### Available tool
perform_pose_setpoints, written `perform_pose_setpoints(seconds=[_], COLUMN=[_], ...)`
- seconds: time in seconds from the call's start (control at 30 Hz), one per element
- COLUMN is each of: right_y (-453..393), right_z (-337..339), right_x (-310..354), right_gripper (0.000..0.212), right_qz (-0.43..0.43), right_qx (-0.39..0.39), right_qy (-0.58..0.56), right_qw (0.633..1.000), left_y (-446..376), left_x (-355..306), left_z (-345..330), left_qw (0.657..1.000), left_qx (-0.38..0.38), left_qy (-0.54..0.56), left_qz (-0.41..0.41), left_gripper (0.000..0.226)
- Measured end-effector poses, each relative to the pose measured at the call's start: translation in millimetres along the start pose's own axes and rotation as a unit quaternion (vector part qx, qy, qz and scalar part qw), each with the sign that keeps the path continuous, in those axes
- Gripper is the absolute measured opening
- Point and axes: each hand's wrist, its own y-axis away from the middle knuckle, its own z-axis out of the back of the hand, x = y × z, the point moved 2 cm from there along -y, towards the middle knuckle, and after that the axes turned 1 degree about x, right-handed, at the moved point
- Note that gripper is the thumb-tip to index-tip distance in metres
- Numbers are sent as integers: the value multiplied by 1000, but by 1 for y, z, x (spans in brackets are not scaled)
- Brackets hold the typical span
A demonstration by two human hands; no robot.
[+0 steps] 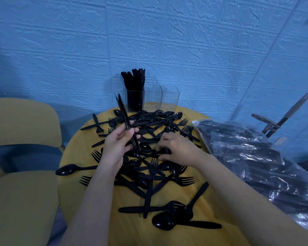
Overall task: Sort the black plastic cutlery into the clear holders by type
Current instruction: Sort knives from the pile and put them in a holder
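— While the left hand (116,144) grips a small bundle of knives (127,121) upright, blades raised toward the knife-filled holder (134,102), the right hand (174,148) pinches another piece from the pile (149,153).
— Gathering a batch, likely. And beside that holder?
— Two clear holders (167,98) just right of it, no cutlery in them that shows.
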Motion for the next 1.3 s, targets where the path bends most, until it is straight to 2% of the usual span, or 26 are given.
perform_pose_setpoints(seconds=[0.07, 0.2, 0.27, 0.33, 0.4, 0.5, 0.67, 0.77, 0.8, 0.9, 0.97, 1.03, 1.17, 1.23, 1.3], right_y=[-1, 4, 1, -6, -12, -10, 1, -6, -9, -18, -22, -22, -21, -28, -38], right_z=[-1, 4, 4, 0, -9, -19, -2, 14, 16, 9, 4, 5, 21, 27, 27], right_x=[1, -3, -9, -17, -20, -20, -28, -54, -64, -82, -84, -84, -86, -96, -104], right_gripper=[36, 23, 25, 37, 49, 54, 46, 33, 28, 24, 17, 5, 7, 13, 15], right_qz=[-12, -37, -56, -82, -120, -145, -139, -217, -253, -312, -324, -308, -271, -287, -305], right_qx=[36, 67, 21, -19, 24, 99, 22, -95, -102, -14, 31, 55, 134, 96, 20], right_qy=[11, -62, -75, -54, -29, -12, -93, -94, -69, -26, -57, -94, -123, -103, -79], right_qw=[999, 995, 995, 995, 992, 984, 986, 967, 959, 950, 944, 945, 945, 948, 949], left_y=[0, 0, 1, 1, 1, 0, -9, -22, -26, -36, -37, -35, -36, -36, -36], left_x=[-1, -1, -1, 0, 1, 1, -2, -11, -13, -15, -12, -8, -3, -1, 0], left_z=[3, 2, -1, -4, -6, -7, -17, -26, -28, -30, -30, -28, -28, -30, -31], left_qw=[999, 999, 1000, 1000, 999, 999, 999, 999, 999, 999, 999, 999, 998, 999, 999], left_qx=[-25, -31, -21, -19, -20, -26, -26, -13, -12, -12, -11, -5, 11, 14, 15], left_qy=[20, 26, 14, 1, -5, -7, 0, 1, 4, 21, 31, 44, 47, 41, 32], left_qz=[-3, 6, 15, 25, 31, 40, 48, 33, 29, 25, 25, 30, 30, 32, 32], left_gripper=[25, 23, 23, 22, 22, 24, 24, 22, 22, 24, 25, 25, 24, 24, 25])
